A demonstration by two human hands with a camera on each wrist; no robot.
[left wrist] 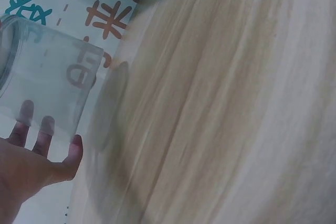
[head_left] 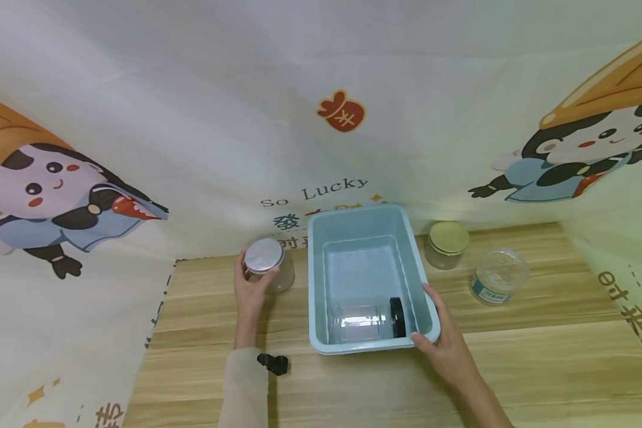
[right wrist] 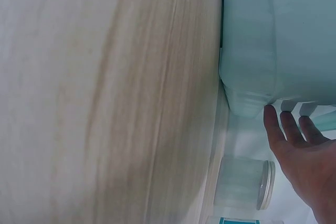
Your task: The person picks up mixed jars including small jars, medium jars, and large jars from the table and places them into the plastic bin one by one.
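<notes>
- The silver-lidded jar [head_left: 285,278] is on the left side of the counter [head_left: 310,392], beside the basin [head_left: 361,261]: a clear, colourless cylinder with a flat, shiny top. In the left wrist view, characters on the cloth [head_left: 219,148] behind it show through its wall.
- The left hand [head_left: 251,290] grips this jar, thumb and fingers curved round it on opposite sides near the lid.
- The basin is pale blue, deep and rectangular with rounded corners. The right hand [head_left: 443,336] pinches its rim at the near right corner, thumb on the near edge, fingers along the outside.
- Inside the basin, at its near end, a clear black-lidded jar [head_left: 361,320] lies on its side, lid to the right.
- Right of the basin, a gold-lidded jar [head_left: 445,252] stands upright; just beside it is a clear labelled jar [head_left: 500,276], its teal and white label [head_left: 489,292] too small to read.
- The counter has light, streaky wood grain.
- The pale cloth hangs behind and at the sides, reading "So Lucky" [head_left: 314,193], with "發" below and "时来" on the right.
- It also bears a red pouch motif [head_left: 342,112] and cartoon figures [head_left: 59,190] in blue.
- The left sleeve [head_left: 243,386] is beige, with a black device [head_left: 273,364] at the cuff.
</notes>
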